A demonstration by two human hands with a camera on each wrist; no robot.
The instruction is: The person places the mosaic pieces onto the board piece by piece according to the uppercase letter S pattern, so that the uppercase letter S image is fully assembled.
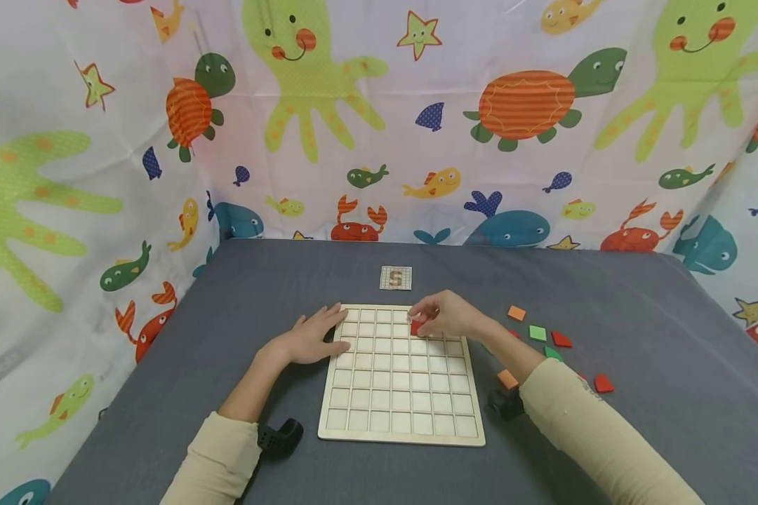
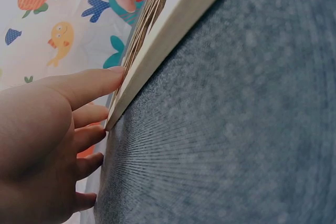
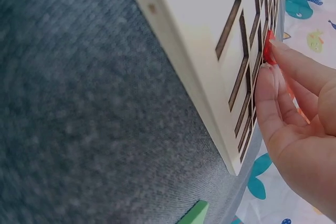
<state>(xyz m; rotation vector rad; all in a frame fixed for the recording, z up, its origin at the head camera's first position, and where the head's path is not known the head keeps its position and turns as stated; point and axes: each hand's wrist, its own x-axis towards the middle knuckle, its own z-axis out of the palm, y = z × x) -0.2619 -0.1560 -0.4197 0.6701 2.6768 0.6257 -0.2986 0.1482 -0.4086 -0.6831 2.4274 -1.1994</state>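
Note:
A pale wooden grid board (image 1: 401,440) with rows of square cells lies on the grey cloth. At its upper left edge rests my left hand (image 1: 312,337), fingers spread; its thumb and fingertips touch the rim in the left wrist view. Near the top of the board, right of the middle column, my right hand (image 1: 450,315) pinches a small red tile (image 1: 415,327) between thumb and fingers. That red tile (image 3: 269,48) stands tilted at the grid's surface in the right wrist view. Whether it sits inside a cell cannot be told.
Several loose tiles lie right of the board, among them an orange one (image 1: 516,313), a light green one (image 1: 537,333) and a red one (image 1: 603,383). Behind the board is a small gridded pattern card (image 1: 395,278). A printed sea-animal curtain (image 1: 366,77) surrounds the table.

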